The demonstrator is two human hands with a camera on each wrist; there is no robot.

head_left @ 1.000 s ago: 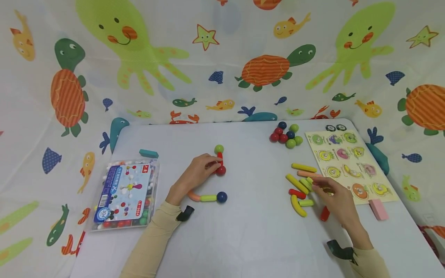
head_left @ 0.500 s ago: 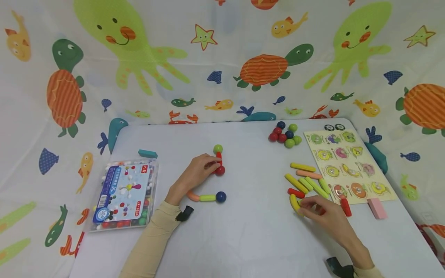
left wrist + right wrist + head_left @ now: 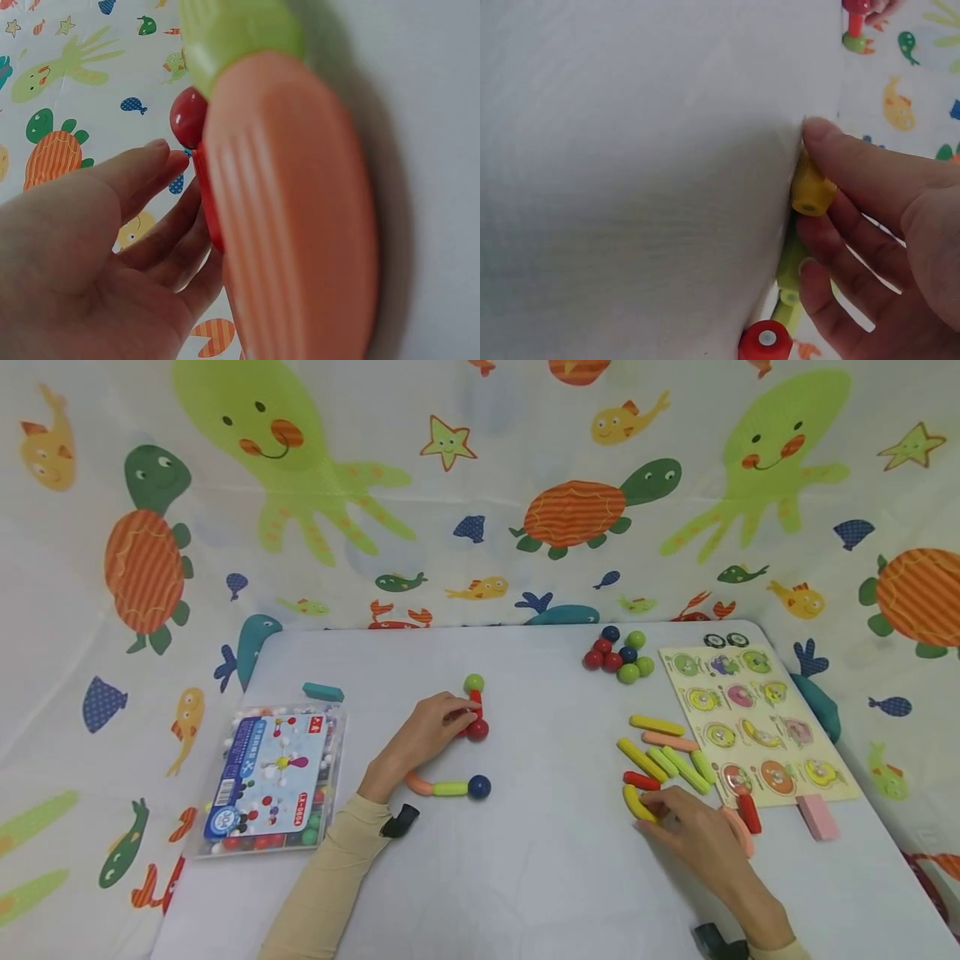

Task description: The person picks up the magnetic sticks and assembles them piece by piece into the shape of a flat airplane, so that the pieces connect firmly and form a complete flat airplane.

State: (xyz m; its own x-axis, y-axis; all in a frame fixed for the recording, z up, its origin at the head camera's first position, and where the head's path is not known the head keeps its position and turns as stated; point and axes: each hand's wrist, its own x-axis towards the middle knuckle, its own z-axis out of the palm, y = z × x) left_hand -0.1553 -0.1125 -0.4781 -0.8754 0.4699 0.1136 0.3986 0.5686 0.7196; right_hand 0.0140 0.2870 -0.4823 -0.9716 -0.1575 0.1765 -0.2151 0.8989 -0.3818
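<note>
My left hand (image 3: 429,729) holds a red stick (image 3: 476,697) that stands between a light green ball (image 3: 473,682) and a red ball (image 3: 478,729). Below it lies a joined row: a curved orange stick (image 3: 419,783), a light green stick (image 3: 450,788) and a dark blue ball (image 3: 479,787). In the left wrist view an orange stick (image 3: 292,217) fills the foreground. My right hand (image 3: 697,835) pinches a curved yellow stick (image 3: 634,802) between thumb and fingers. Just past it lies a short red stick (image 3: 642,780); another red stick (image 3: 747,812) and a curved orange stick (image 3: 738,833) lie right of the hand.
Straight yellow (image 3: 657,724), orange (image 3: 670,741) and green sticks (image 3: 684,770) lie beyond the right hand. Loose balls (image 3: 612,661) cluster at the back. A fruit board (image 3: 795,781) and pink block (image 3: 818,817) are right; a boxed set (image 3: 273,777) and teal block (image 3: 323,692) left.
My right hand has moved from the green sticks toward me onto the curved yellow stick. A red stick now lies farther right, and the curved orange stick shows beside the hand. The left hand stays put.
</note>
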